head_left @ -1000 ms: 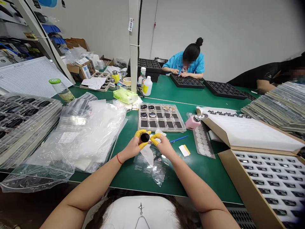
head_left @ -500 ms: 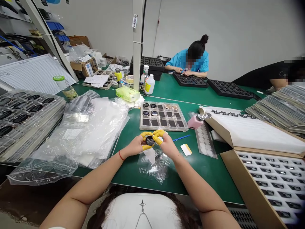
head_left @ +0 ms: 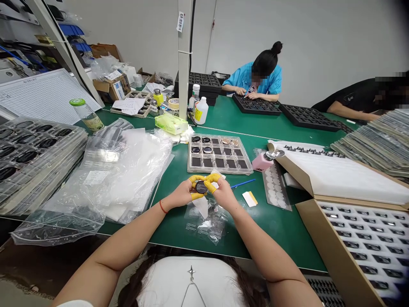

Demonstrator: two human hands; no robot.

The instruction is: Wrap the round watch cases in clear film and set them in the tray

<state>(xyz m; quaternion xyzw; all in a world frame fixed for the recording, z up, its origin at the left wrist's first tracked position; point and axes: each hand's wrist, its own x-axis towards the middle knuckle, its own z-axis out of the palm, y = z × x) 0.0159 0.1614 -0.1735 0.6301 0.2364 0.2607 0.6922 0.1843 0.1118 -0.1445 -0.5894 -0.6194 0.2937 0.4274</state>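
The left hand [head_left: 180,194] and right hand [head_left: 224,195] are closed on a small round black disc [head_left: 201,186], which is pinched between yellow finger cots [head_left: 197,196] above a clear plastic bag [head_left: 207,224] on the green worktop [head_left: 281,226].

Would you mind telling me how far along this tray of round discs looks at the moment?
It looks partly done. Done: six discs sit in the upper rows of the compartment tray. In hand: a black disc is pinched between the left hand and right hand. Left: most other compartments show only dark pads.
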